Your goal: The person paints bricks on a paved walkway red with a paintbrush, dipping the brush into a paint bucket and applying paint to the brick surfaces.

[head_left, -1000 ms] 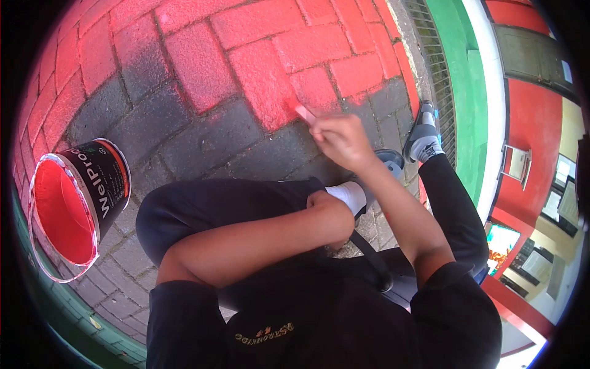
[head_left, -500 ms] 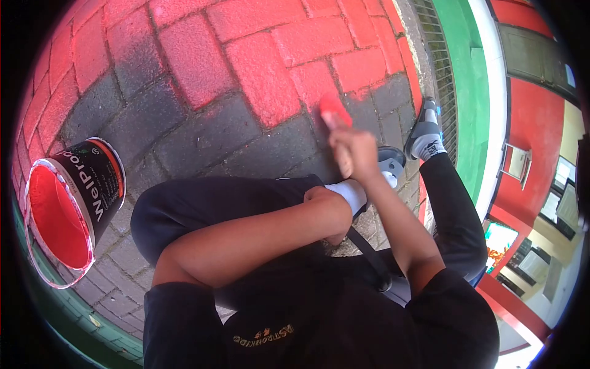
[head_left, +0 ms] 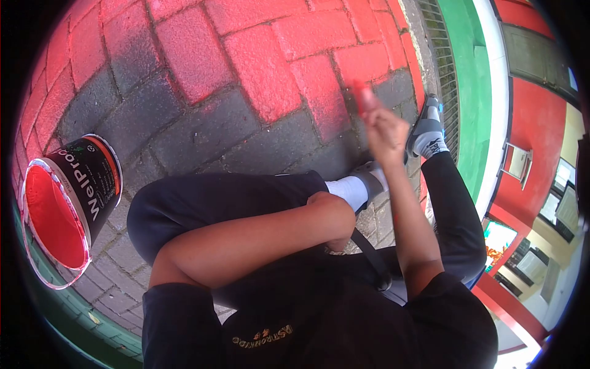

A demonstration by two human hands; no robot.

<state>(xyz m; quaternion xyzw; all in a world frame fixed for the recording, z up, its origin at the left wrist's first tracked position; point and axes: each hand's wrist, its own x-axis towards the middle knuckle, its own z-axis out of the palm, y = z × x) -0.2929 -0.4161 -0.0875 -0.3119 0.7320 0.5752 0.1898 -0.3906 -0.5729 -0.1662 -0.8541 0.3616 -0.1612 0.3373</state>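
Note:
My right hand (head_left: 387,130) is closed around the handle of a paintbrush (head_left: 367,98), which is blurred by motion. The red bristles are over the paving at the border between red-coated and dark bricks. Close by, a dark paving brick (head_left: 335,154) lies below a partly reddened paving brick (head_left: 319,92). My left hand (head_left: 335,212) is bent down by my lower leg, near the white sock (head_left: 349,190); its fingers are mostly hidden. At the left stands a black paint bucket (head_left: 86,178) labelled "WelProof", tilted in view, its inside coated red.
My sandalled foot (head_left: 428,126) is beside a drain grate (head_left: 444,61) and a green strip (head_left: 467,86) on the right. Beyond are red walls (head_left: 534,135). The bucket's wire handle (head_left: 38,267) hangs at its side. Bare grey bricks (head_left: 123,270) lie behind my knee.
My right hand and the paintbrush have moved right and a little up. Red now reaches further down the brick where the bristles were. My left hand has hardly moved.

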